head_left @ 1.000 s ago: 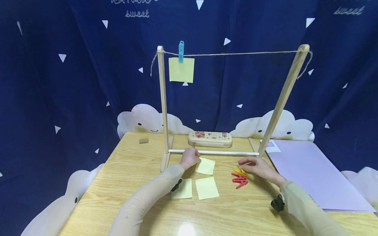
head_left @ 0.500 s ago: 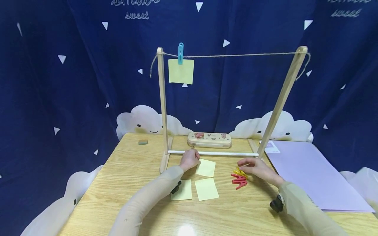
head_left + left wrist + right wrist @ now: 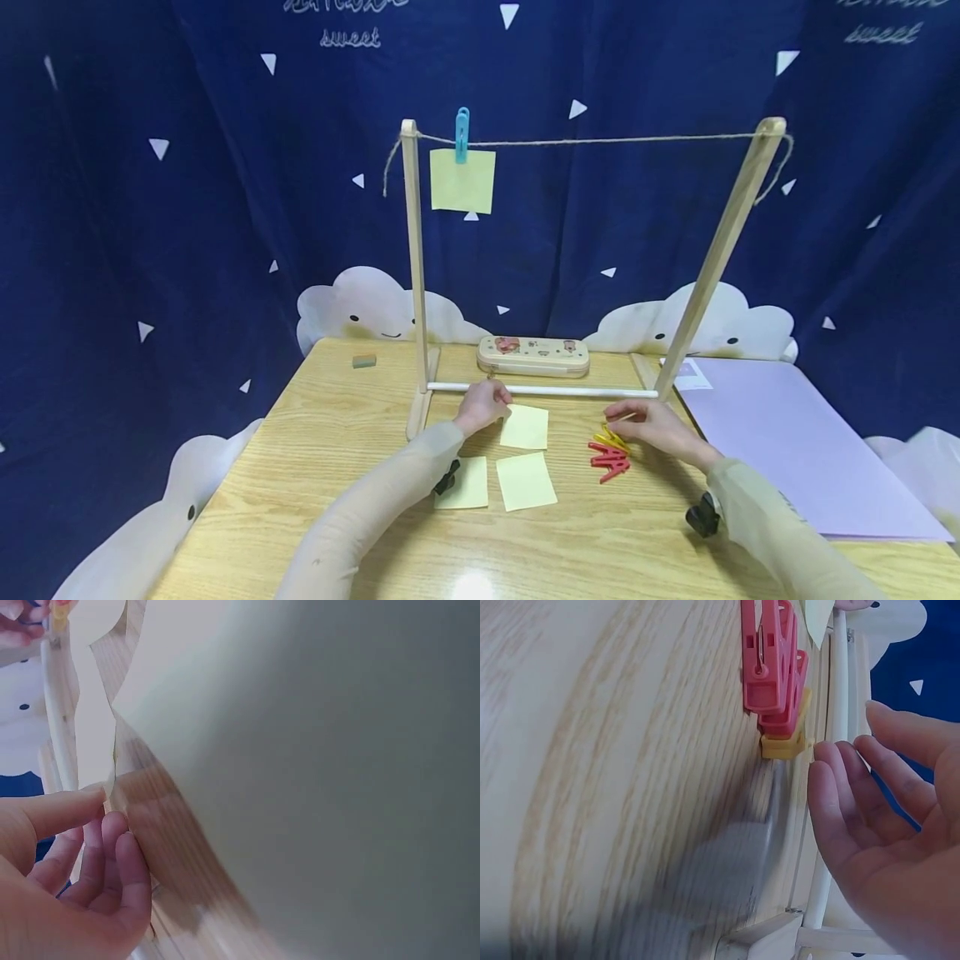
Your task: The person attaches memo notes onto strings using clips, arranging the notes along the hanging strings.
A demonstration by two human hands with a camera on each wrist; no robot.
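Only the farthest of the three loose sticky notes [image 3: 525, 427] has shifted since the earlier head views: it has swung slightly squarer to the table, while both hands keep nearly the same places. It lies nearest the white rod [image 3: 577, 392], and the left hand [image 3: 482, 406] pinches its far left corner between thumb and fingertips; whether its whole sheet lies flat is hard to tell.

Over by the yellow clothespin [image 3: 617, 441], the right hand [image 3: 654, 423] is half open, thumb well apart from gently bent fingers, with nothing in its grip. Its fingertips are just beside that clip, but contact cannot be made out. Red clothespins [image 3: 766, 696] crowd against the yellow one.

A light pinch right at the corner should suit such thin paper; squeezing harder would likely crease it, and peeling steadily would be safer if its back is sticky. For the clip, I judge it best to bring thumb and forefinger onto the two handle ends and draw it away from the red ones, so that they do not catch and come along.
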